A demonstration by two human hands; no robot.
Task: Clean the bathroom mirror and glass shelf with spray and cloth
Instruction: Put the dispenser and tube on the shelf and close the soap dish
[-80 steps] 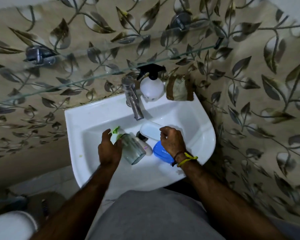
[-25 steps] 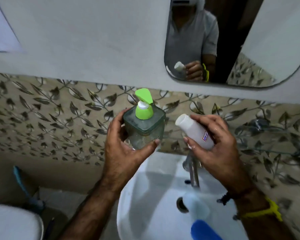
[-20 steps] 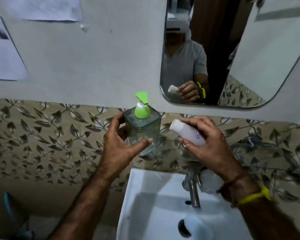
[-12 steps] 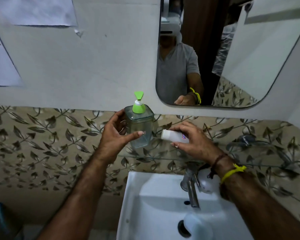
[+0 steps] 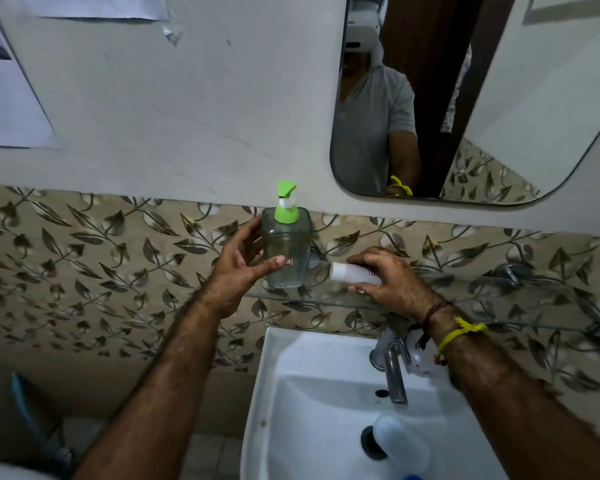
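1. Left hand (image 5: pixel 238 268) clamped on soap dispenser (image 5: pixel 286 249); right hand (image 5: pixel 390 282) wrapped around small white bottle (image 5: pixel 352 273), lying sideways.
2. Judgement: set both flat on glass shelf (image 5: pixel 326 301) under the hands, release only once steady; glass is slick.
3. Below hands: white sink (image 5: pixel 326 393), tap (image 5: pixel 390 367).
4. Above right hand: mirror (image 5: pixel 534 98); leaf-patterned tiles behind.

glass shelf (image 5: pixel 534 325) right bare, tap (image 5: pixel 392 368) below

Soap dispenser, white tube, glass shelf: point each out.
soap dispenser (image 5: pixel 286 251), head view, clear body.
white tube (image 5: pixel 347 273), head view, bare part near its cap.
glass shelf (image 5: pixel 326 302), head view, front edge between the hands.
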